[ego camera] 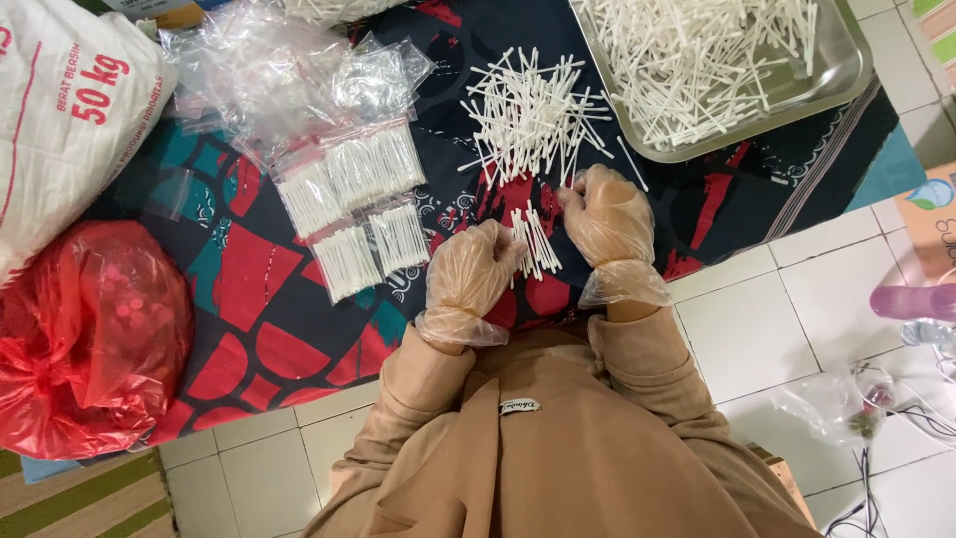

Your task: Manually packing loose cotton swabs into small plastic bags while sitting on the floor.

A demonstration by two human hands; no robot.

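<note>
White floor tiles [757, 329] lie under a dark cloth [259, 329] with red and blue shapes, and all the things sit on that cloth.

Nearest, at the cloth's near edge, two hands in thin clear gloves work close together. The left hand [471, 271] is curled almost into a fist. The right hand [607, 211] is curled too. Between them stands a small bunch of white swabs [535, 242]; both grips are pressed in on it, fingers bent, hardly open at all. I think the bunch should be squeezed gently and tapped so the ends line up, with no swab slipping out sideways.

Just left of the hands lie small filled bags [351, 204]. Past the hands is a loose pile [533, 115] of swabs. At the far right corner sits a metal tray [846, 70] full of more. Empty clear bags [289, 70] lie at the far edge. A red bag [90, 339] sits by the left edge.
</note>
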